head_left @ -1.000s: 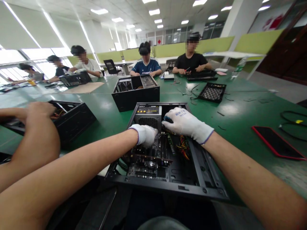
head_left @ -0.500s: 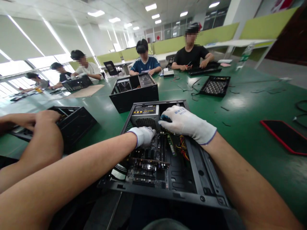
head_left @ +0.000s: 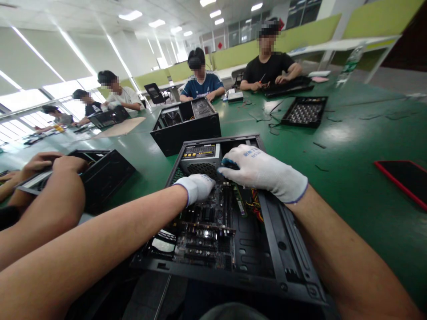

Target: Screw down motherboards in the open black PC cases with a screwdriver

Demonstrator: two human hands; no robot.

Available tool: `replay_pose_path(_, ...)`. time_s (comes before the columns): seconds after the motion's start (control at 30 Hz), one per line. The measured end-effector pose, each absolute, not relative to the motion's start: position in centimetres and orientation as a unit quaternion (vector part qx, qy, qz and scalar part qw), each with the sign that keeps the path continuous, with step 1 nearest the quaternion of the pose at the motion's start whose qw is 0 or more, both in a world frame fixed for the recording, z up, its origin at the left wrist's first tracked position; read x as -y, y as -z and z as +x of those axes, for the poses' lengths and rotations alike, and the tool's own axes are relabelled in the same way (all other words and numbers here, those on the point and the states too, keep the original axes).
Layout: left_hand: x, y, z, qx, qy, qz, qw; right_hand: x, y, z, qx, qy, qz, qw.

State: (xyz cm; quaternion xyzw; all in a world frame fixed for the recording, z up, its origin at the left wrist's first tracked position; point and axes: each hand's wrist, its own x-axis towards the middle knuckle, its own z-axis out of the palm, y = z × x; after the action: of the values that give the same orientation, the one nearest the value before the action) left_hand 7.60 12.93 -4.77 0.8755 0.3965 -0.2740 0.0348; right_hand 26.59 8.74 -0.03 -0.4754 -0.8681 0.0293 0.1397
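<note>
An open black computer case (head_left: pixel 280 240) lies in front of me with its motherboard (head_left: pixel 208 213) showing. My left hand (head_left: pixel 199 186), in a white glove, reaches down over the top of the board beside the power supply (head_left: pixel 202 155). Its fingers are drawn together, and their tips are hidden. My right hand (head_left: pixel 258 171), also gloved, arches over the case's right side, its fingers curled down and its thumb pointing at the power supply. Whatever its fingers hold is out of sight. Below it are a green memory stick (head_left: pixel 239 202) and red and yellow cables (head_left: pixel 256 206).
Another open case (head_left: pixel 187 133) stands just beyond mine. To the left, another person's hands (head_left: pixel 68 164) work in a black case (head_left: pixel 106 178). A black panel with a red edge (head_left: pixel 403 182) lies at right, and a black tray (head_left: pixel 305 112) farther back. Several people sit around the green table (head_left: pixel 353 146).
The view has shifted slightly. My left hand has rolled a little, and my right hand stays nearly in place by the power supply. More of the neighbour's hands shows at left.
</note>
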Motion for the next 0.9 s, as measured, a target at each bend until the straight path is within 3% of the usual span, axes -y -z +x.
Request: replay_pose_path(0.9, -12.61, 4.35, 8.03, -0.405, 0.306, 0.861, 0.019, -8.67, -0.2, 26.47, 0.87, -0.027, -0.474, 0.129)
